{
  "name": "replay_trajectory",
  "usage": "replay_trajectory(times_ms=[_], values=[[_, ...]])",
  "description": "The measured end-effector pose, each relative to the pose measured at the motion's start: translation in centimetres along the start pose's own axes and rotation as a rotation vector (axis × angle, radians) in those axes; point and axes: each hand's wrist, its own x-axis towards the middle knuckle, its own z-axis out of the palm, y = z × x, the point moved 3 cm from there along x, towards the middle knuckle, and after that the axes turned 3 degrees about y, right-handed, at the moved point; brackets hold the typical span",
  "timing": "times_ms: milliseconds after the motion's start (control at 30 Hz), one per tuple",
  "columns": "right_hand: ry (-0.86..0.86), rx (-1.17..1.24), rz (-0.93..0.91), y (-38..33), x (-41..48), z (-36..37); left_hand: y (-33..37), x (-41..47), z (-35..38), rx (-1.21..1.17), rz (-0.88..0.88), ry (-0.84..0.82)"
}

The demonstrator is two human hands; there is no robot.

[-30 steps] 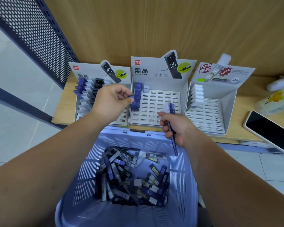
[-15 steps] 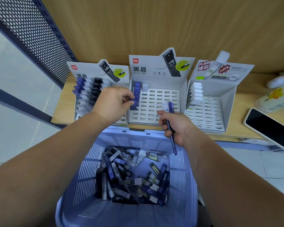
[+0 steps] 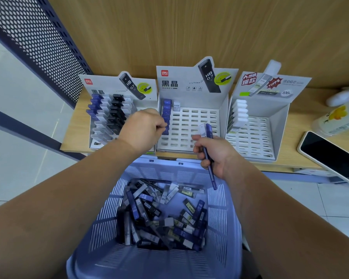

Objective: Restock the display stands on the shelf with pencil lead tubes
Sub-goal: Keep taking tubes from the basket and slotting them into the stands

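The left grip (image 3: 143, 130) is clenched, its fingertips pinching a blue tube (image 3: 165, 128) at the near end of a column of blue tubes (image 3: 166, 111). Only the tube's top end shows past the fingers, so its long axis cannot be read. The column runs away from this grip along the left wall of the middle stand (image 3: 195, 125).

To the right of the left grip, nearer the person and apart from it, the right grip (image 3: 214, 156) is closed round a pair of tubes (image 3: 207, 130), one white-capped and marked HB, one blue. Their long axis runs nearly straight away from the person. The upper ends stick out above the fingers toward the middle stand's slotted floor. The blue one's lower end pokes out under the palm, pointing down at the basket (image 3: 224, 208).

Below both grips, loose tubes (image 3: 161, 214) lie heaped in the basket, pointing every way. Left of the left grip is the left stand (image 3: 107, 85), with rows of blue, white and black tubes. Right of the right grip is the right stand (image 3: 256, 137), with a white column at its left wall. All three stands sit on the shelf (image 3: 75, 137), and farther right lies a phone (image 3: 330, 158)
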Motion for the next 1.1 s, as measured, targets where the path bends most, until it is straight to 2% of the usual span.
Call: replay_trajectory(times_ms=[133,200,233,300,367,433,567,633,767,933,1000,1100], values=[[-0.038,0.033,-0.011,-0.5,-0.7,0.3,0.8,-0.4,-0.3,0.020,-0.008,0.060],[-0.095,0.091,-0.035,-1.1,-1.4,0.7,2.2,-1.2,-1.1,-0.070,-0.105,0.123],[-0.132,0.131,-0.050,-1.4,-1.8,1.0,3.1,-1.7,-1.3,-0.184,-0.206,0.114],[-0.203,0.231,-0.081,-2.3,-2.6,1.7,5.2,-3.1,-1.1,-0.506,-0.464,-0.034],[-0.221,0.368,-0.110,-3.1,-3.2,2.3,7.4,-4.7,-0.2,-0.802,-0.638,-0.229],[-0.203,0.509,-0.131,-3.8,-3.8,2.8,9.0,-5.6,0.3,-0.899,-0.655,-0.280],[-0.181,0.610,-0.177,-4.1,-4.8,3.3,9.7,-5.7,-0.1,-0.971,-0.724,-0.137],[-0.181,0.611,-0.192,-4.0,-5.3,3.4,9.8,-5.7,-0.6,-0.992,-0.730,-0.134],[-0.130,0.532,-0.222,-3.9,-5.7,3.0,9.4,-6.2,-1.8,-1.017,-0.703,-0.074],[-0.014,0.068,-0.330,-3.1,-5.8,2.3,8.4,-6.5,-2.9,-1.052,-0.748,-0.046],[-0.063,-0.024,-0.337,-2.9,-5.8,2.5,7.7,-6.2,-3.4,-1.076,-0.766,-0.037],[-0.223,-0.029,-0.326,-3.1,-6.4,3.6,6.3,-5.2,-4.5,-1.104,-0.802,0.012]])
